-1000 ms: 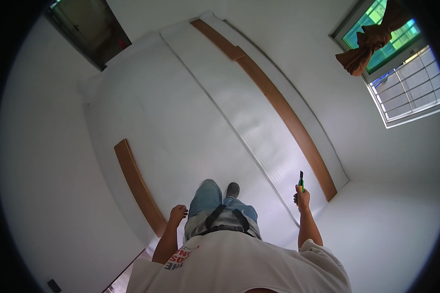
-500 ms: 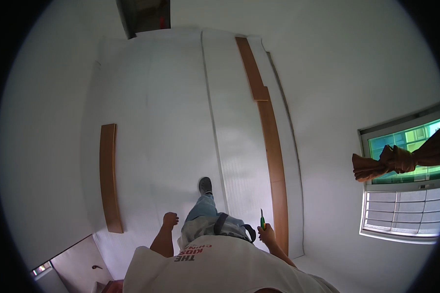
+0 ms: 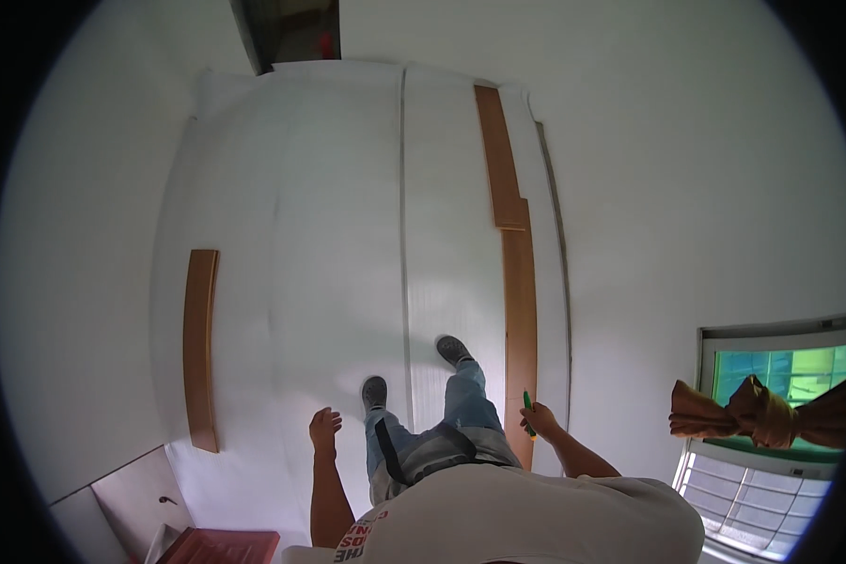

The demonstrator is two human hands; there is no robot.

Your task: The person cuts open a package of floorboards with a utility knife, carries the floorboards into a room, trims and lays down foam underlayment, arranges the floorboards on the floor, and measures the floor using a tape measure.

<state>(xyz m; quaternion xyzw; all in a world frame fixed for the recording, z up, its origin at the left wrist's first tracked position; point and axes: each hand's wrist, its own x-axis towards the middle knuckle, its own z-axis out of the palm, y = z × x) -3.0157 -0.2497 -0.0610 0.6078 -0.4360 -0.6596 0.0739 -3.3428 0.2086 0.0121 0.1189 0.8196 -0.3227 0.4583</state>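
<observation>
My right hand (image 3: 546, 424) is closed around a green utility knife (image 3: 528, 402), above the near brown floor plank (image 3: 520, 310). That plank lies on the white sheet (image 3: 338, 216) that covers the floor, end to end with a far plank (image 3: 501, 155), slightly offset. On my left side, my left hand (image 3: 324, 430) hangs with loose, parted fingers and nothing in it. A single brown plank (image 3: 200, 348) rests on the sheet further left, apart from my hand.
A grey seam (image 3: 403, 235) runs along the sheet. White walls stand on both sides. At the right is a barred window (image 3: 780, 367) with a knotted brown curtain (image 3: 757, 414). A dark doorway (image 3: 296, 33) is at the far end; a reddish-brown flat thing (image 3: 221, 547) sits at the lower left.
I have stepped forward, and both feet now show. My right hand has turned the knife and moved over the near plank. The fingers of my left hand have loosened.
</observation>
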